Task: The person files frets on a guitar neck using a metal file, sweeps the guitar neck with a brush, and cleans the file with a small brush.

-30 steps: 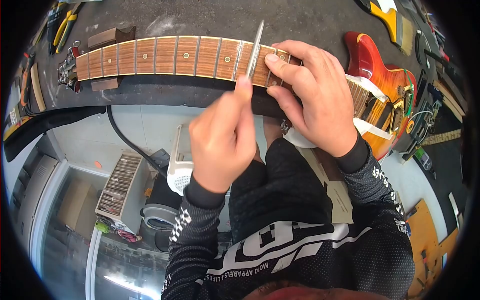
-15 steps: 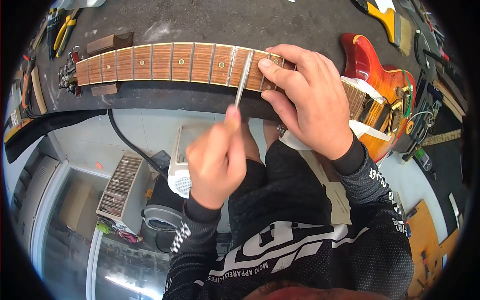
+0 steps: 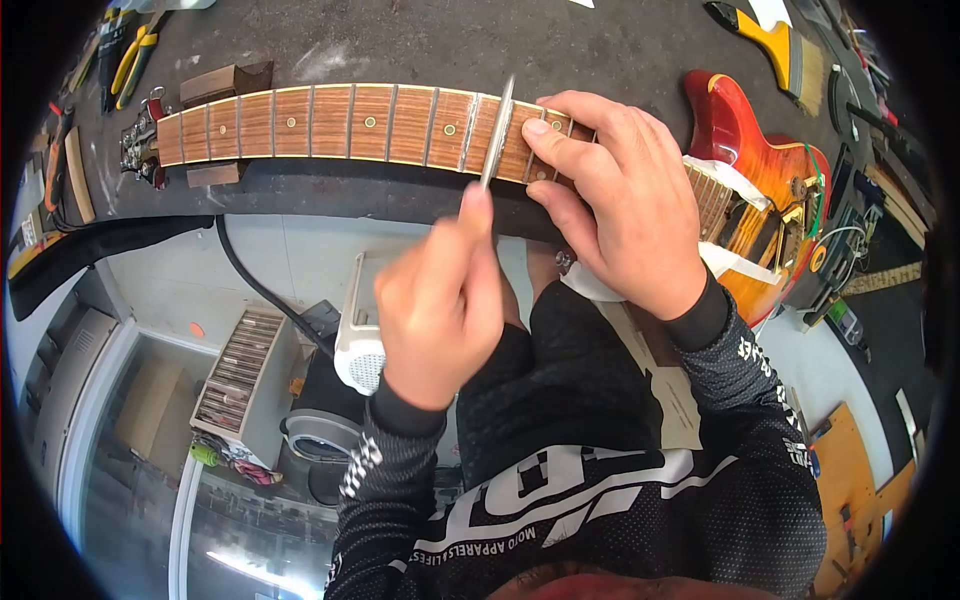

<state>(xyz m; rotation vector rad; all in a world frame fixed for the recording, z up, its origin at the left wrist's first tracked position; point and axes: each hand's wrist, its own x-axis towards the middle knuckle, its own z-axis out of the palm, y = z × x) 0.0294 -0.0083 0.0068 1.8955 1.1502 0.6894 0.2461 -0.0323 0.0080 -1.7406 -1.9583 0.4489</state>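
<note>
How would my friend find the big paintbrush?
Start at the dark workbench, then follow the guitar to its red horn on the right. Just above lies the brush: yellow handle, black tip. Unlike the yellow-and-black pliers far left, it ends in wide, tan bristles.

- One guitar (image 3: 737,130), upper half
- One slim metal tool (image 3: 498,135)
- Two hands (image 3: 440,305) (image 3: 630,205), centre
- One yellow-handled brush (image 3: 768,42), upper right
- One pair of yellow-handled pliers (image 3: 144,45), upper left

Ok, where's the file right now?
Upper centre of the head view: the file is in the left hand, crossing the guitar neck just left of the right hand.
</note>
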